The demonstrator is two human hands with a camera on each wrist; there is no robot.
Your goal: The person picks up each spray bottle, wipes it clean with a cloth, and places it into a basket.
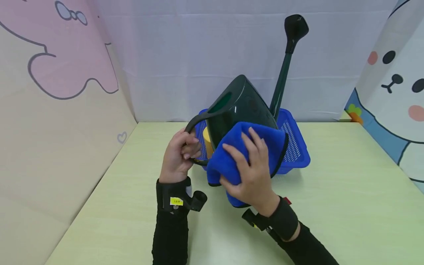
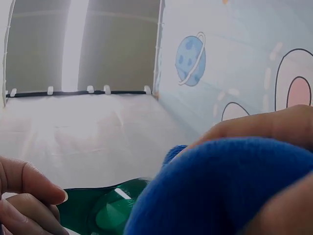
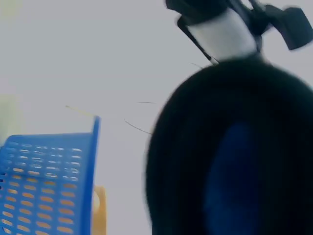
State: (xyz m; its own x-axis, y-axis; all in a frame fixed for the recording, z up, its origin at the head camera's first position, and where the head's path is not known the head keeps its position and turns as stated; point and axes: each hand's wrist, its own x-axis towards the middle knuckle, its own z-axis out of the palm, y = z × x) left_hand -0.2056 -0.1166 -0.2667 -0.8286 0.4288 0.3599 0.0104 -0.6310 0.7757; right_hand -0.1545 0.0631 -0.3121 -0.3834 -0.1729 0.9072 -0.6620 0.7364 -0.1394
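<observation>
A dark green watering can [image 1: 251, 106] is tilted in front of the back wall, its long spout and black sprinkler head [image 1: 295, 28] pointing up to the right. My left hand [image 1: 180, 154] grips its curved handle [image 1: 197, 121]. Against the can's lower side, my right hand [image 1: 253, 173] holds a blue cloth [image 1: 228, 162] with black edging, fingers spread over it. In the left wrist view the cloth [image 2: 215, 181] bulges up close and covers much of the green can [image 2: 107, 210]. The cloth's dark edge [image 3: 171, 161] fills much of the right wrist view.
Behind the can stands a blue perforated plastic basket [image 1: 299, 147], partly covered. A yellow object [image 1: 207, 141] shows at its left side. Pale table surface [image 1: 347, 206] extends around it, with a white cloth wall [image 1: 198, 55] behind and printed panels at both sides.
</observation>
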